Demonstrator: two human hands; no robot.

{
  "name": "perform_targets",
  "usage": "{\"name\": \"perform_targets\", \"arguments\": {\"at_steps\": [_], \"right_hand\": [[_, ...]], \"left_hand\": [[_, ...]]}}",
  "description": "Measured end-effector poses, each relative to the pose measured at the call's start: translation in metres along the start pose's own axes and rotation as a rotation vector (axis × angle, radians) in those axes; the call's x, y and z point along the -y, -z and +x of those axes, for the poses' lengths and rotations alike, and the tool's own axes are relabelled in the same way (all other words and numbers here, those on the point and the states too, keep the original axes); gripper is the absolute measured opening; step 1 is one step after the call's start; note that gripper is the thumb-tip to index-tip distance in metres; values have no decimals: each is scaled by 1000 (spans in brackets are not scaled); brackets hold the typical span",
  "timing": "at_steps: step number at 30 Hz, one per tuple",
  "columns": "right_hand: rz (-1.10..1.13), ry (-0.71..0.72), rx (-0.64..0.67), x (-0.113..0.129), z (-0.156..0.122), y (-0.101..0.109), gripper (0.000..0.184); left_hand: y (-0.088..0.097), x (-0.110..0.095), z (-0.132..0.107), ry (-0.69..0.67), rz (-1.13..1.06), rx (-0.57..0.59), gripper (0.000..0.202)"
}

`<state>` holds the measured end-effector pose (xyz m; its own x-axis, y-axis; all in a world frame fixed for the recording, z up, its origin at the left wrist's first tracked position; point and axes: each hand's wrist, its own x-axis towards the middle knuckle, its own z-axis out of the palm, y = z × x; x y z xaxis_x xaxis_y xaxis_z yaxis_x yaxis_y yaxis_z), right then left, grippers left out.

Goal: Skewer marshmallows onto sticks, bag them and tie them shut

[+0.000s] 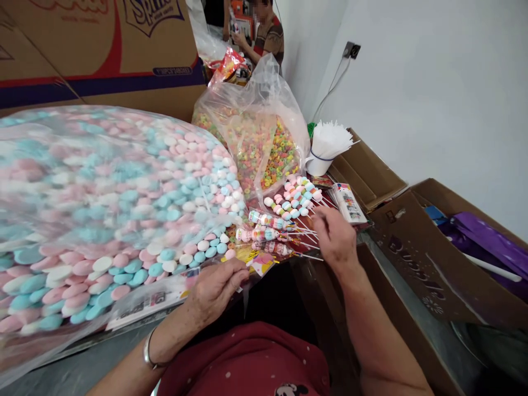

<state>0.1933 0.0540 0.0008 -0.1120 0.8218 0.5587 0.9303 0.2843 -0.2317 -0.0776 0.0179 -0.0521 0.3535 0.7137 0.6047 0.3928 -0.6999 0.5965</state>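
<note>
My left hand (218, 286) pinches the edge of a clear plastic wrapper (264, 263) with yellow and pink print, low at the table's front. Closed fingers of my right hand (336, 236) are at the stick ends of the unwrapped marshmallow skewers (292, 197); what lies between them is hidden. These skewers carry pink, white and blue marshmallows with coloured rings between. Just in front of them lie several wrapped marshmallow skewers (264, 234), sticks pointing right. Loose marshmallows (165, 256) in pink, blue and white spill toward my left hand from a huge clear bag (103, 165).
Behind the skewers stands a clear bag of coloured ring candies (268, 148). A white cup (319, 162) holds many white sticks. A pack of printed wrappers (350, 203) lies at right. Cardboard boxes (412, 247) flank the right side. Another person (268, 36) works at the back.
</note>
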Motion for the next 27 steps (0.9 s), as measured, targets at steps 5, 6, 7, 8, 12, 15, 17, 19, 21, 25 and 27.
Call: {"name": "perform_targets", "arguments": {"at_steps": [5, 6, 7, 8, 12, 15, 17, 19, 21, 25, 27], "right_hand": [[-379, -168, 307, -54, 24, -20, 12], [-375, -159, 303, -58, 24, -25, 12], [-373, -148, 299, -61, 24, -29, 13], [-367, -136, 290, -62, 24, -33, 15], [-329, -110, 176, -63, 23, -28, 25], [-205, -47, 40, -56, 20, -7, 29], [28, 82, -74, -45, 16, 12, 21], [169, 200, -53, -31, 11, 30, 16], [226, 286, -10, -18, 5, 44, 17], [245, 331, -1, -4, -2, 54, 22], [257, 364, -3, -2, -2, 54, 24]], "left_hand": [[7, 10, -1, 116, -15, -14, 26], [8, 12, -1, 127, -20, -21, 25], [8, 15, -1, 138, -31, -26, 24], [9, 17, 0, 153, -48, -27, 23], [8, 26, 1, 251, -112, -24, 23], [9, 31, 2, 313, -121, -35, 22], [10, 34, 2, 327, -138, -48, 21], [11, 36, 2, 310, -159, -55, 19], [11, 38, 1, 274, -168, -58, 18], [10, 38, -1, 208, -157, -77, 18], [10, 38, -1, 186, -145, -72, 19]]}}
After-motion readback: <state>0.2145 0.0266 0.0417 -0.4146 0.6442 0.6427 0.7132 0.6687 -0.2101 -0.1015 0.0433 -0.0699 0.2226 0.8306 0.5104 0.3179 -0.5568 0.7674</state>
